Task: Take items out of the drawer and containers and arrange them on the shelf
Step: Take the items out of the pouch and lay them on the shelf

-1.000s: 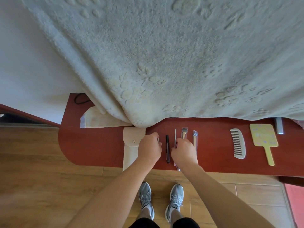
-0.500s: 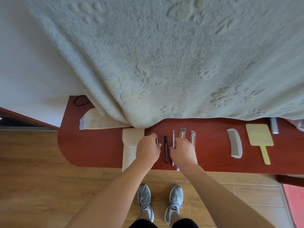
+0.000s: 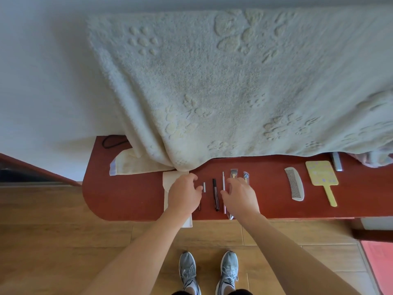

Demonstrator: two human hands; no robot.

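The white tube (image 3: 204, 187) left of the black pen (image 3: 215, 194) should be nudged parallel to it; left hand (image 3: 185, 195) and right hand (image 3: 239, 196) both hover loose-fingered, gripping nothing.

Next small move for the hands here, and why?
Probably the left hand nudges the small silver tube into line with the black pen and white stick. Its fingertips sit right beside the tube, and the tube is the shortest piece in the parallel row on the red shelf. The right hand hovers open over the packaged brush, holding nothing.
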